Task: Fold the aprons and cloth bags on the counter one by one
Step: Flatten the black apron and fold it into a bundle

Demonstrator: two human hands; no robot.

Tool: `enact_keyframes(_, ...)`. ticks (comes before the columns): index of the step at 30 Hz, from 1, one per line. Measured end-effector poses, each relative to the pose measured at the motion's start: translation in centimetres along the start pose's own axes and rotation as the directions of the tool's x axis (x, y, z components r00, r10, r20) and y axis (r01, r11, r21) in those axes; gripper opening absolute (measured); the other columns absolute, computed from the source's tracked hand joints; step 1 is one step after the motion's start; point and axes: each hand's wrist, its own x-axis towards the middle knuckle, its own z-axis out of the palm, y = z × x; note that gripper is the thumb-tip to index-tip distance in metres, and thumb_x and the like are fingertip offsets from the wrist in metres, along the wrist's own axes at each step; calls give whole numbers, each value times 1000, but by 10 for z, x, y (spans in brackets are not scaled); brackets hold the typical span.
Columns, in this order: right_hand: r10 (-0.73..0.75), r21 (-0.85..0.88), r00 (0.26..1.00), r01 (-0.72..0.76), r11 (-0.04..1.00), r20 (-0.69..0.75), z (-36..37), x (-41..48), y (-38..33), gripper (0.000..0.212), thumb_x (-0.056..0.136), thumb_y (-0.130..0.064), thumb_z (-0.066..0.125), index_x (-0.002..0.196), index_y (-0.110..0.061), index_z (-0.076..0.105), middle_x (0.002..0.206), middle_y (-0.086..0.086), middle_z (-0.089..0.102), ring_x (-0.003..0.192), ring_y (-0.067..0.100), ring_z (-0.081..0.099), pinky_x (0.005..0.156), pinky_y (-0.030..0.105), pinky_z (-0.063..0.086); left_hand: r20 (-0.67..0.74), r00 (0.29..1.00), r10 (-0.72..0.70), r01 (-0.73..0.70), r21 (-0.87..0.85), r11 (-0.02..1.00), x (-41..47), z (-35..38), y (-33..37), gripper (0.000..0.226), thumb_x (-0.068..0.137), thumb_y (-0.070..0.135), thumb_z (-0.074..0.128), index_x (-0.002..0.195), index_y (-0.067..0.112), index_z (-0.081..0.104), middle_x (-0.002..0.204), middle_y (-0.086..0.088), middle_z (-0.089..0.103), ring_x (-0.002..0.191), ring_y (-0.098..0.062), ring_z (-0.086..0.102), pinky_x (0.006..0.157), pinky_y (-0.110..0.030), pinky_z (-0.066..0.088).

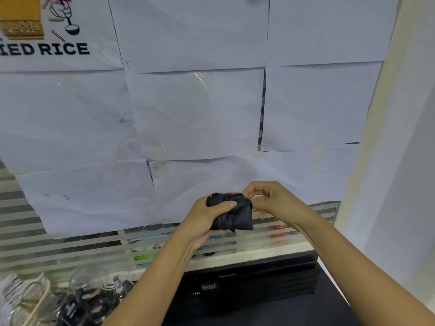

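Dark counter (270, 314), apparently bearing glassware (84, 283).

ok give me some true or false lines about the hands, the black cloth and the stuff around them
1. The black cloth is bunched into a small bundle and held up in the air. True.
2. The left hand is flat and empty. False: it grips the cloth, with the thumb across the front.
3. The right hand pinches the cloth at its right end. True.
4. The glass jars are at the lower right. False: they are at the lower left.
5. The wall behind is bare. False: paper sheets cover it.
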Motion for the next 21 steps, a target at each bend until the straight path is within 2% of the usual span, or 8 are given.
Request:
enact_keyframes(4, -162, 111, 976, 179, 978, -144, 9, 1, 1, 6, 89, -4, 61, 92, -6, 65, 83, 15, 68, 77, 19, 64, 78, 24, 50, -37, 988, -151, 133, -306, 943, -1, 12, 15, 9, 91, 16, 57, 88, 11, 63, 63, -2, 65, 54, -10, 58, 45, -22, 46)
enact_keyframes(6, -244, 275, 948, 295, 915, -206, 16, 4, -2, 7, 88, -8, 62, 93, -3, 61, 82, 13, 62, 79, 17, 59, 76, 24, 48, -41, 984, -174, 142, -408, 902, 0, 19, 26, 13, 91, 18, 57, 83, 10, 63, 60, -3, 61, 52, -10, 54, 42, -18, 45)
enact_keyframes(8, -303, 473, 932, 362, 803, -199, 21, 7, -8, 34, 81, -28, 71, 98, -1, 60, 91, 10, 62, 88, 16, 59, 81, 25, 48, -34, 982, -188, 148, -486, 861, 3, 23, 37, 13, 87, 20, 61, 88, 7, 63, 71, -8, 60, 62, -14, 53, 39, -18, 45)
enact_keyframes(10, -339, 570, 929, 361, 738, -149, 20, 10, -17, 52, 70, -40, 80, 102, -3, 61, 97, 8, 65, 96, 16, 60, 86, 26, 49, -14, 982, -191, 153, -543, 826, 5, 23, 45, 32, 72, 22, 70, 96, 3, 62, 86, -12, 56, 73, -17, 51, 37, -17, 45)
enact_keyframes(12, -378, 576, 923, 352, 738, -79, 16, 13, -24, 59, 62, -39, 86, 102, -5, 59, 98, 6, 64, 98, 16, 60, 87, 26, 49, 14, 982, -191, 165, -569, 806, 4, 23, 52, 46, 61, 23, 72, 100, 3, 60, 88, -13, 52, 75, -16, 49, 36, -17, 44)
enact_keyframes(16, -400, 550, 916, 353, 757, -38, 14, 14, -34, 65, 55, -34, 91, 99, -4, 53, 96, 11, 56, 93, 19, 56, 84, 26, 48, 56, 986, -157, 163, -524, 836, -1, 21, 59, 37, 63, 23, 70, 94, 3, 63, 84, -13, 55, 69, -16, 49, 35, -16, 43)
enact_keyframes(18, -390, 614, 920, 335, 714, -49, 17, 13, -36, 57, 54, -33, 92, 94, -8, 59, 91, 9, 57, 89, 18, 58, 81, 25, 50, 95, 989, -117, 149, -496, 855, -4, 21, 60, 36, 59, 27, 72, 87, 4, 71, 81, -12, 58, 69, -16, 53, 36, -16, 44)
enact_keyframes(21, -387, 693, 921, 313, 649, -53, 21, 9, -37, 41, 56, -33, 91, 82, -13, 66, 86, 7, 63, 83, 17, 61, 76, 24, 52, 127, 989, -76, 121, -399, 909, -9, 20, 60, 22, 63, 25, 68, 75, 7, 74, 69, -8, 64, 56, -12, 61, 42, -18, 48)
